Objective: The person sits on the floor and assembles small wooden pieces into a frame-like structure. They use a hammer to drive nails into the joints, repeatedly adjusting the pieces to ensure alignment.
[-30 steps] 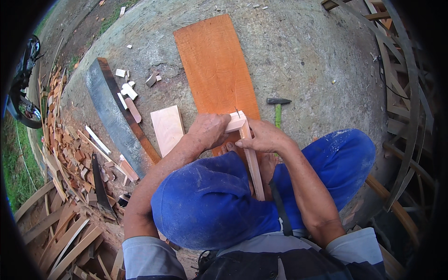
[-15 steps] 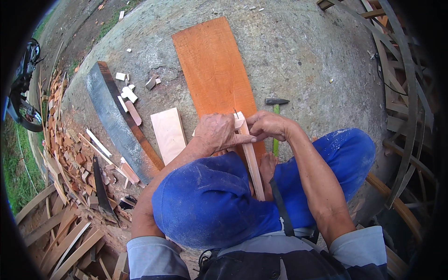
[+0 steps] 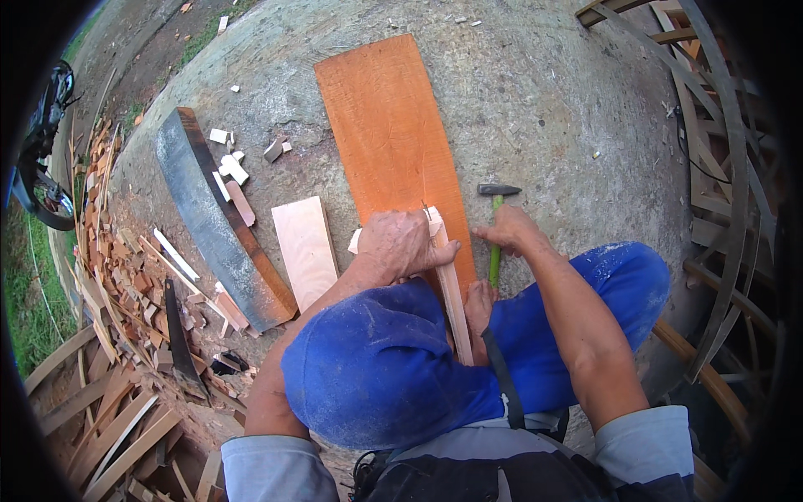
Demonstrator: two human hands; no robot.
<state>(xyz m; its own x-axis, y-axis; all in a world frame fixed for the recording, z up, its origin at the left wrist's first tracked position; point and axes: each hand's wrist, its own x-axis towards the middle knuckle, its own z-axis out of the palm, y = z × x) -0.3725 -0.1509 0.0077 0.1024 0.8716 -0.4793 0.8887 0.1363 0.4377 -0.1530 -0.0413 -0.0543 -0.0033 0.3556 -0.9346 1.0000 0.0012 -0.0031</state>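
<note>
My left hand (image 3: 401, 243) is closed around the upper end of a narrow pale wooden strip (image 3: 454, 309), its thumb lying across the top. A small pale wood piece (image 3: 434, 219) sits at the strip's end, with a thin nail (image 3: 425, 205) standing up beside it. The strip runs back between my legs, over a broad orange-brown board (image 3: 385, 125). To the right, my right hand (image 3: 513, 229) grips the green handle of a hammer (image 3: 499, 191), whose dark head points away from me. My fingers under the palm are partly hidden.
Left of the board lie a pale wood block (image 3: 304, 247), a thick curved beam (image 3: 213, 217) and small offcuts (image 3: 234, 170). A handsaw (image 3: 180, 339) rests by a scrap heap (image 3: 125, 284). Curved wooden frames (image 3: 728, 167) stand at right; a motorcycle (image 3: 46, 151) is far left.
My right hand has left the wood strip and moved right onto the hammer handle. My left hand keeps its hold on the strip. The view has shifted slightly.
</note>
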